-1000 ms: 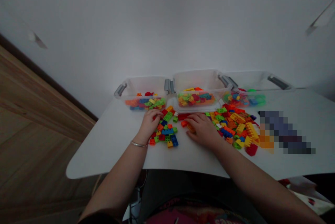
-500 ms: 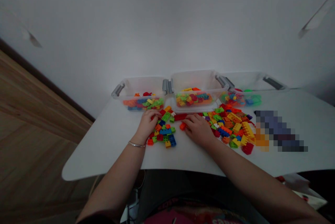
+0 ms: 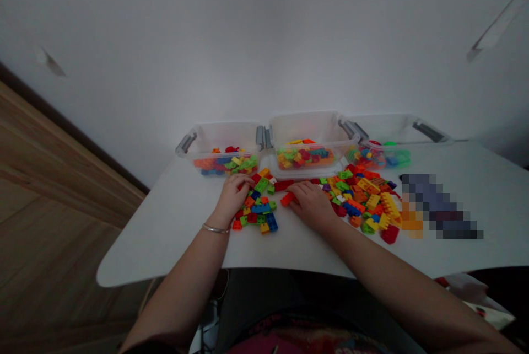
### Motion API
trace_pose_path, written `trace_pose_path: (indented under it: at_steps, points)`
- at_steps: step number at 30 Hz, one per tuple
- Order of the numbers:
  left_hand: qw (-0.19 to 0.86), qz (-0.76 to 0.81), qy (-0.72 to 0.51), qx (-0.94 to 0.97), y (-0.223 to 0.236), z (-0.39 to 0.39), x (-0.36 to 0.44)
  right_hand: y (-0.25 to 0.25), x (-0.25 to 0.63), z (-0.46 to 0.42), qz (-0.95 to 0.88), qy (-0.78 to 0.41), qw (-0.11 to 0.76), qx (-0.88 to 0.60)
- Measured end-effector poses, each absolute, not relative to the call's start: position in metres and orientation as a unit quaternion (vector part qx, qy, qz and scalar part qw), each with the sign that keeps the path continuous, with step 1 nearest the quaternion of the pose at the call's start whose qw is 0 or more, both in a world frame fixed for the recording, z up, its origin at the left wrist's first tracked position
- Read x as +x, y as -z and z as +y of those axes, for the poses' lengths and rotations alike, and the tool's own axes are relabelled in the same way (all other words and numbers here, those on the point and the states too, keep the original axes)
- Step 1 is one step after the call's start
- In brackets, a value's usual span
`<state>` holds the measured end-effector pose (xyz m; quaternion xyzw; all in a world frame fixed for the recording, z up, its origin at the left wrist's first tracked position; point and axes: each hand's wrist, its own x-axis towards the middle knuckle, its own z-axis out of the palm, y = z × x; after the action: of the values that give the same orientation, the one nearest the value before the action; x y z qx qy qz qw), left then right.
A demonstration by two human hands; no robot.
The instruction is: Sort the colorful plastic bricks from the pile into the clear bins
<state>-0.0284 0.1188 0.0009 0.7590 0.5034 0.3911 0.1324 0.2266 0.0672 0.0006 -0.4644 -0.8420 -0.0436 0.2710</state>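
Observation:
My right hand (image 3: 313, 205) is closed on an orange-red toy brick (image 3: 286, 199), thumb and fingertips at its right end, low over the table. Just behind that brick lies a long dark red brick (image 3: 283, 185). My left hand (image 3: 232, 198) rests at the left edge of a small pile of mixed building bricks (image 3: 261, 208), its fingers curled together against them; whatever they may grip is hidden. Beside my right hand spreads a larger brick pile (image 3: 359, 197) in yellow, orange, red, green and blue.
Along the wall stand three clear plastic boxes with bricks inside: a left box (image 3: 227, 132), a middle box (image 3: 306, 122) and a right box (image 3: 384, 125). A pixelated dark item (image 3: 442, 208) lies on the right of the white table (image 3: 165, 232), whose front edge is close to me.
The orange-red brick has shifted slightly left and turned in my right hand's fingers. My left hand stays at the small pile. The view has moved very slightly.

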Motion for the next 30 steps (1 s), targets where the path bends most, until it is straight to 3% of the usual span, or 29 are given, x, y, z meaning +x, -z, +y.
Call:
trace_pose_path:
  at_steps: [5,16,23,30]
  points:
    - [0.131,0.509,-0.392,0.755,0.000,0.118,-0.028,-0.004,0.232,0.067,-0.811,-0.003,0.339,-0.476]
    - [0.133,0.506,-0.389,0.758,0.000,0.119,-0.028,-0.003,0.231,0.071,-0.762,-0.027,0.342,-0.549]
    - [0.132,0.505,-0.387,0.760,0.002,0.119,-0.029,-0.012,0.243,0.073,-0.655,-0.097,0.521,-0.538]
    - [0.130,0.502,-0.386,0.762,0.004,0.120,-0.032,-0.070,0.269,0.108,-0.530,-0.046,0.700,-0.477]
